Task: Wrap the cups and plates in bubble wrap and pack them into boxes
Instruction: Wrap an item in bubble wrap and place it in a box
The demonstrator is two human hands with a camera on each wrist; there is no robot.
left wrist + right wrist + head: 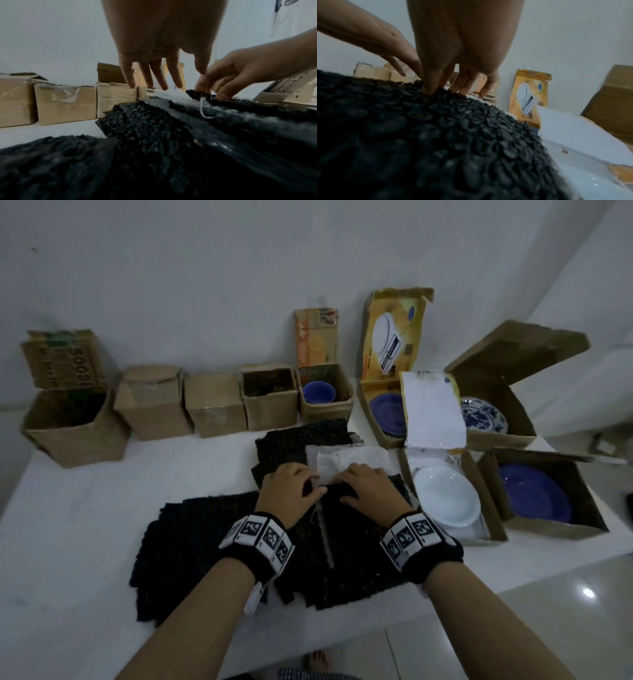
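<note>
While both hands work the black wrap (219, 542) mid-bench, the left hand (286, 491) lies loosely spread, gripping nothing, and the right hand (370, 491) pinches a sheet edge, seemingly to peel it free for the plates (445, 494) boxed along the right edge.

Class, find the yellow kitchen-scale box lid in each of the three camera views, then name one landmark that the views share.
Head: yellow kitchen-scale box lid stands upright, upper right of centre, against the wall.
Left wrist: only yellow slivers behind the left hand's fingers; probably the lid.
Right wrist: right of centre, beyond the right hand.
Shared landmark: the black bubble wrap under both hands.
</note>
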